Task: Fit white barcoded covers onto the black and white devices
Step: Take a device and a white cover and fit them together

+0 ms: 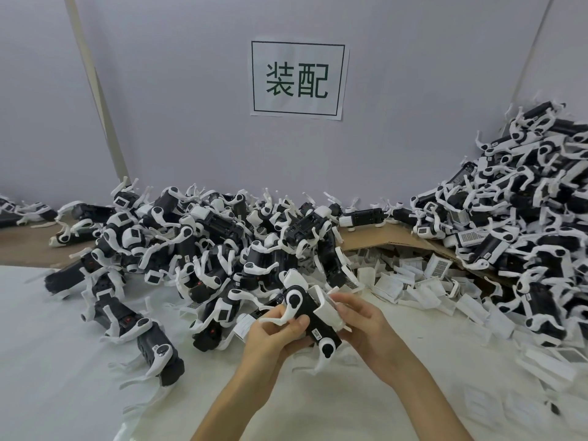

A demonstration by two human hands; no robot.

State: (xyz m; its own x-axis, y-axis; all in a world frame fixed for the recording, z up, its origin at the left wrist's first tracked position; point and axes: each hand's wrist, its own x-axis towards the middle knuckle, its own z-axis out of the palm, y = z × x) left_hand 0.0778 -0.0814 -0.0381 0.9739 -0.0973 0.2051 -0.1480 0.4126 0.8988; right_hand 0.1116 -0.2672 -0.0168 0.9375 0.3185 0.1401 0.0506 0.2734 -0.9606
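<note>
— Where was the device (308,308)?
— Straight below the sign (297,79). Our left hand (270,335) gripped its black body.
— And our right hand (369,329)?
— It pinched the white cover (326,308) against that device.

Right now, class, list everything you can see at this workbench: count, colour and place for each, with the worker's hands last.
held device: one, black and white, between both hands
held cover: one, white, against the held device
left pile: devices, uncountable, black and white, centre-left by the wall
right pile: devices, uncountable, black and white, far right
loose covers: many, white, barcoded, between the piles
cardboard: one, brown, under the piles
sign: one, white with green characters, on the wall
table sheet: one, white, foreground
left hand: grips the held device
right hand: holds the held cover
</note>
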